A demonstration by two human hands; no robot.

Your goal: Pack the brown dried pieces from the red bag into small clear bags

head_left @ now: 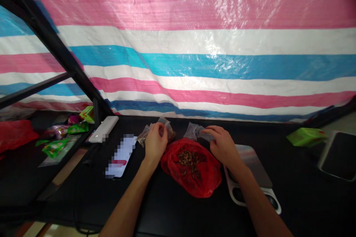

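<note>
Bag handling appears in hand: left hand [156,139] curled over brown-filled clear plastic bags [142,136], grip unconfirmed; right hand [223,143] nearly closed, apparently pinching empty-looking clear plastic bag [191,130] beyond open red plastic bag [205,189]. Next move likely calls for parting the pinched bag's mouth.

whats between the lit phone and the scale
In the head view, the open red bag of brown bits lies between them, with the left hand and right hand at its sides and small clear bags towards the back.
</note>
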